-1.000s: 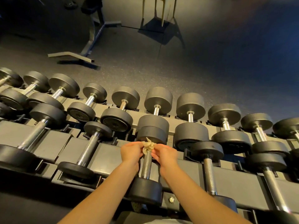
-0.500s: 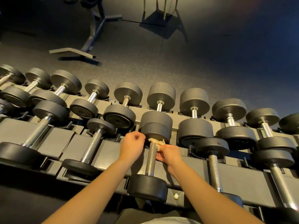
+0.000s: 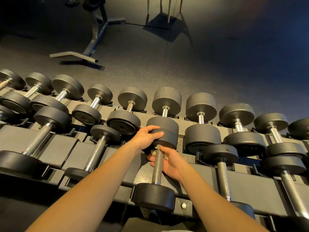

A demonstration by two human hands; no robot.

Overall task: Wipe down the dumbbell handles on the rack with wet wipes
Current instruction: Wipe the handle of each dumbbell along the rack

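Observation:
A dumbbell with black round heads and a knurled steel handle [image 3: 157,168] lies on the near tier of the grey rack [image 3: 247,185], straight in front of me. My left hand [image 3: 145,137] grips the far head [image 3: 168,138] of that dumbbell from the left. My right hand [image 3: 168,162] curls under and around the top of the handle, pressing a crumpled pale wet wipe [image 3: 155,150] against the steel just below the far head. Most of the wipe is hidden by my fingers. The near head [image 3: 154,196] sits at the rack's front edge.
Several more dumbbells fill both tiers, close on the left [image 3: 97,151] and right [image 3: 223,173] of the one I hold. Beyond the rack lies dark speckled rubber floor [image 3: 167,72], with a bench frame's metal base [image 3: 80,56] at the back left.
My left hand left the wipe and moved up onto the far head. My right hand kept the wipe and wrapped round the top of the handle.

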